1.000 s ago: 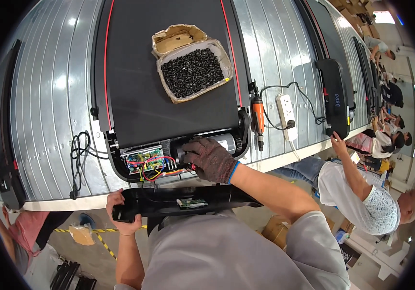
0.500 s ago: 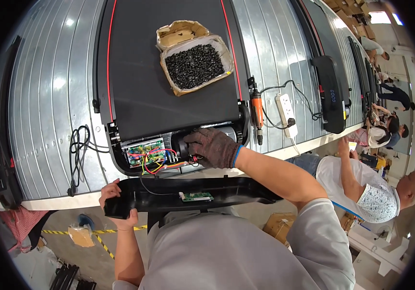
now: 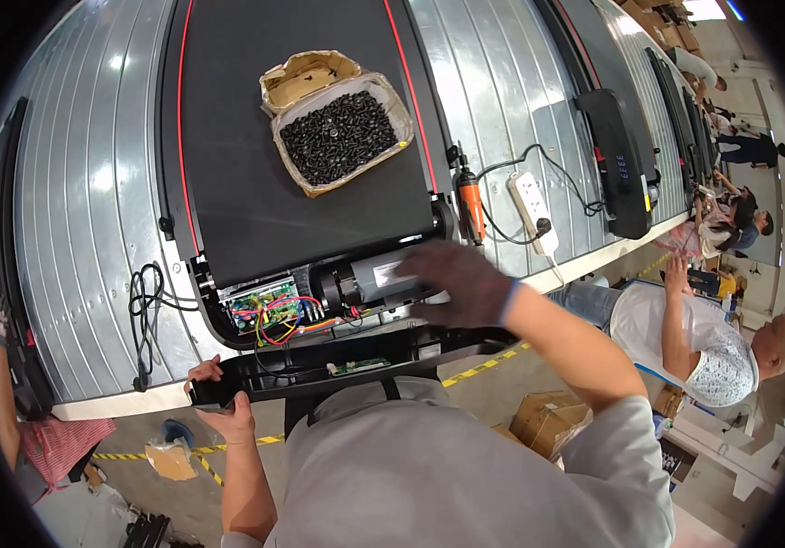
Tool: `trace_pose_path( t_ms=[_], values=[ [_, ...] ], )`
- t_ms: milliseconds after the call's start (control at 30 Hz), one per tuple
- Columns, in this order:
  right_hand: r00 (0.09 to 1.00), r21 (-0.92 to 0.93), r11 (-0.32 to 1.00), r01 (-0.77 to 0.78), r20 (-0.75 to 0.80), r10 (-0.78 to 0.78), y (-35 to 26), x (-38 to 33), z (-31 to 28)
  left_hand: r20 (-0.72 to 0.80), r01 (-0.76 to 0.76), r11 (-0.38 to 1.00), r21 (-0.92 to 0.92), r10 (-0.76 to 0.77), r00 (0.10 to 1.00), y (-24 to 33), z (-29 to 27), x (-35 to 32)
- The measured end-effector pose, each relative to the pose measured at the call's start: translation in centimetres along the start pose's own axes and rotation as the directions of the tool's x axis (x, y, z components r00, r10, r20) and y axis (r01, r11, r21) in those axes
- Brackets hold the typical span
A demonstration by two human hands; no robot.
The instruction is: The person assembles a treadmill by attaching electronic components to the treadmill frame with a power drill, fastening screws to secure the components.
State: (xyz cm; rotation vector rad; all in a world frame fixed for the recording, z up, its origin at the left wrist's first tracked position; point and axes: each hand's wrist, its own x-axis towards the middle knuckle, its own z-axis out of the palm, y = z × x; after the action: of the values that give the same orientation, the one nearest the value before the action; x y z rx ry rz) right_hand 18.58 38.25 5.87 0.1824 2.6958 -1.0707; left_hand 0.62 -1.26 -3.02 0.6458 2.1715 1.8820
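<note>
My bare left hand [image 3: 219, 388] is closed on the left end of a long black plastic cover [image 3: 273, 377], held tilted along the bench's near edge. A small green circuit board [image 3: 358, 366] sits inside the cover. My right hand [image 3: 467, 285], in a dark glove with a blue cuff, is slightly blurred. Its fingers are apart and nothing shows in them; it hovers at the right part of a silver and black motor [image 3: 379, 277]. This motor lies in the open end of a treadmill [image 3: 310, 233], beside a wired circuit board [image 3: 264, 309].
On the treadmill belt stands a cardboard box [image 3: 399, 108] of small black screws. An orange electric screwdriver [image 3: 471, 208] and white power strip [image 3: 531, 208] lie to the right, a black cable [image 3: 139, 306] to the left. A co-worker [image 3: 657, 329] is at the right.
My right hand has come off the motor's left part and moved right, with its fingers spreading. The cover's right side has risen nearer the treadmill. The whole view has shifted somewhat.
</note>
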Motion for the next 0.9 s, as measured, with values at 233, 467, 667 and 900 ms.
trace_pose_path(
  t_ms=[233, 467, 667, 900],
  values=[
    [0.732, 0.863, 0.503, -0.048, -0.312, 0.605, 3.3, -13.6, 2.8, -0.143, 0.169, 0.976, -0.139, -0.189, 0.971, 0.3, 0.1, 0.3],
    [0.449, 0.812, 0.468, 0.348, -0.582, 0.677, 0.9, -10.9, 7.9, -0.154, 0.231, 0.943, -0.241, -0.272, 0.950, 1.9, 1.5, 0.8],
    [0.507, 0.827, 0.556, 0.087, -0.517, 0.690, 1.2, -9.8, 8.4, -0.175, 0.276, 0.945, -0.178, -0.306, 0.936, 1.1, 0.5, 1.3],
    [0.471, 0.764, 0.624, 0.164, -0.616, 0.632, 1.7, -9.4, 7.4, -0.170, 0.237, 0.970, -0.049, -0.242, 0.955, 3.1, 1.0, 1.7]
  ],
)
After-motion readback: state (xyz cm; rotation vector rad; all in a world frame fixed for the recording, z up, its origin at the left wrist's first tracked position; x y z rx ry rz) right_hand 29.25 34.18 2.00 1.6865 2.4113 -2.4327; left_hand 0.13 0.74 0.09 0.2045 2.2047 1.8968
